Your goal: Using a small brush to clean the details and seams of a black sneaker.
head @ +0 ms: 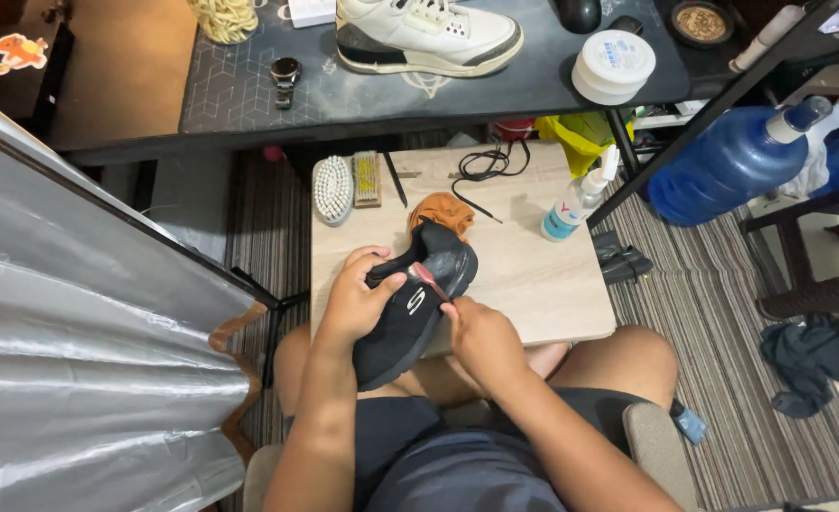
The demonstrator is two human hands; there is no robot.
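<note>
The left hand (355, 301) grips the black shoe (412, 305) over the counter's (533, 284) near edge. The right hand (481, 337) has its fingers pinched at the shoe's side. A firm hold and short, gentle strokes would serve best.

Head cam, looks steeply down, close on lap.

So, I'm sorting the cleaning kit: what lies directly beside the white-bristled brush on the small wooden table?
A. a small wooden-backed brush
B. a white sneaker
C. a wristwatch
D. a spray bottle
A: the small wooden-backed brush lies right next to the white-bristled brush on the wooden table; the spray bottle stands apart at the far side.
</note>
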